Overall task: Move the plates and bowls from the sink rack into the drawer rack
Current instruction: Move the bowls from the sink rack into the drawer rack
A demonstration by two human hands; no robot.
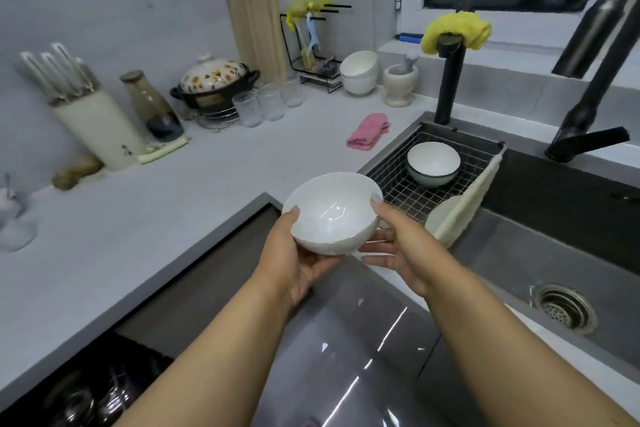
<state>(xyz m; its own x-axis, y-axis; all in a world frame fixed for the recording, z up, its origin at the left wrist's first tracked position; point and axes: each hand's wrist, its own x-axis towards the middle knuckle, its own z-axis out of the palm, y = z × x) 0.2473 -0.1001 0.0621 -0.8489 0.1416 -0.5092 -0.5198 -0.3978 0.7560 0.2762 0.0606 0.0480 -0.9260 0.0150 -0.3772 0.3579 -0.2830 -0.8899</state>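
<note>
both my forearms reach in from the bottom edge, over the glossy grey drawer front [363, 340] below the counter [145, 218]. between my hands sits a white bowl [332, 213], empty, mouth tipped toward me, held in the air above the counter's corner, just left of the sink rack [408, 191]. my left hand [294, 253] cups it from below, thumb on the left rim; my right hand [398, 239] grips the right side, thumb on the rim, fingers curled under. in the wire sink rack one more bowl [433, 163] stands upright, white inside, greenish outside, empty. a pale cloth [460, 204] drapes over the rack's right edge. right of it the sink [519, 253] drops away, drain [562, 307] at its bottom. down left, the dark drawer rack [86, 388] shows blurred metal things i cannot make out.
</note>
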